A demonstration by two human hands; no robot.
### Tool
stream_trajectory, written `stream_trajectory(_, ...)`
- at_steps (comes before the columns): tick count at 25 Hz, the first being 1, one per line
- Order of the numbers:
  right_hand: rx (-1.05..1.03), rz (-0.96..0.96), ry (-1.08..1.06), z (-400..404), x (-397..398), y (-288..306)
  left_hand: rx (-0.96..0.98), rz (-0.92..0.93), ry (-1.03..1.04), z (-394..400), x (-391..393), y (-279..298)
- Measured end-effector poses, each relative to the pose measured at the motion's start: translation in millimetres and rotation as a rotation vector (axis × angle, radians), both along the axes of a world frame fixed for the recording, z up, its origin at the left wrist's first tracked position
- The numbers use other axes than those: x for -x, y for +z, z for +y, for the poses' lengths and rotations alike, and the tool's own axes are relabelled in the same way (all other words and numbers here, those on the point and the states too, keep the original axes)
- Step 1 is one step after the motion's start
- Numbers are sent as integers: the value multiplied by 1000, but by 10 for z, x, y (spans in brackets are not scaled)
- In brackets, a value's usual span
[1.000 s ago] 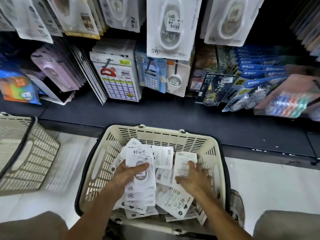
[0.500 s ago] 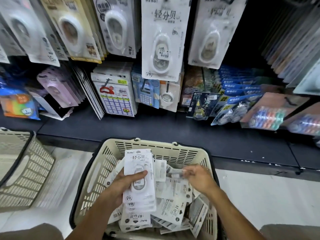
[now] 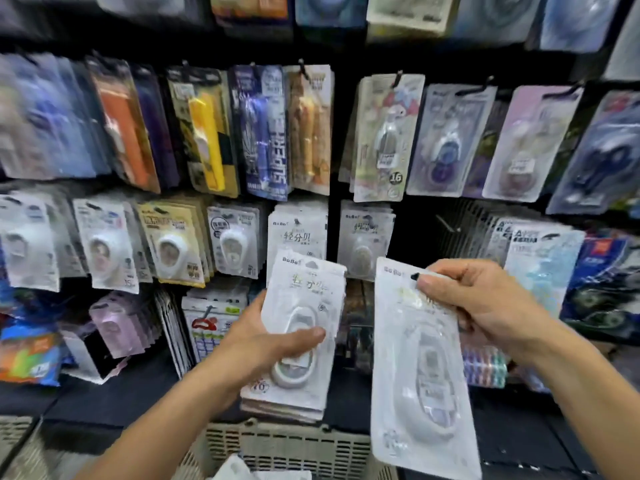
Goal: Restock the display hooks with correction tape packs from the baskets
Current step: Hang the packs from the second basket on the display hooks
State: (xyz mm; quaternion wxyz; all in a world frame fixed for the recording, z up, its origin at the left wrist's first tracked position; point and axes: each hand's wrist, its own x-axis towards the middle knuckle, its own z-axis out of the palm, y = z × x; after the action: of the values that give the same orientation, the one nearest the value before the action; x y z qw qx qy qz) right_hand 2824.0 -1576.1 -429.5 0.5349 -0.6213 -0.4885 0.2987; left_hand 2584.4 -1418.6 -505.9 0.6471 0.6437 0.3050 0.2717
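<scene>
My left hand (image 3: 266, 348) grips a stack of white correction tape packs (image 3: 301, 327), thumb across the front, raised before the display. My right hand (image 3: 481, 303) pinches the top of a single white correction tape pack (image 3: 419, 372), which hangs down from my fingers. Behind them, matching white packs hang on a hook (image 3: 299, 233), with another row of packs (image 3: 365, 237) just right of it. To the right of that is a bare hook (image 3: 448, 225) against the dark wire panel. The cream basket (image 3: 287, 445) sits below, with a few packs showing at its bottom edge.
Rows of hanging stationery packs fill the display above and to both sides. A dark shelf (image 3: 104, 400) below holds boxed items and a calculator pack (image 3: 211, 323). The corner of a second cream basket (image 3: 14, 431) shows at the lower left.
Both hands rose out of the basket to the display. My right hand now holds one pack it picked up; my left hand lifted its stack. The view tilted up.
</scene>
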Motion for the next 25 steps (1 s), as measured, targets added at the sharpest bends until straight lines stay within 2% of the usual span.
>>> stream_trajectory(3, 5, -48, -41, 229, 187, -134, 160, -84, 22, -110, -85, 47)
stream_trajectory(5, -61, -32, -104, 396, 243, -134, 175, -94, 30, -130, -124, 74)
stream_trajectory(9, -165, 223, -288, 596, 272, -168, 167, -116, 8, -100, -163, 141)
stream_trajectory(11, -46, 347, -163, 665, 299, -272, 154, -157, 127, -12, -177, 134)
stream_trajectory(13, 108, 334, 61, 693, 391, -337, 180, -244, 215, 92, -176, 163)
stream_trajectory(14, 113, 325, 112, 694, 403, -357, 174, -266, 229, 134, -166, 187)
stream_trajectory(15, 82, 333, 89, 690, 388, -354, 153, -267, 226, 163, -156, 207)
stream_trajectory(19, -42, 369, -274, 637, 135, -321, 113, -260, 234, 264, -109, 228)
stream_trajectory(22, -41, 318, -309, 602, 116, -420, 118, -317, 266, 333, -75, 244)
stream_trajectory(25, -121, 283, -487, 585, 56, -468, 137, -364, 249, 308, -104, 252)
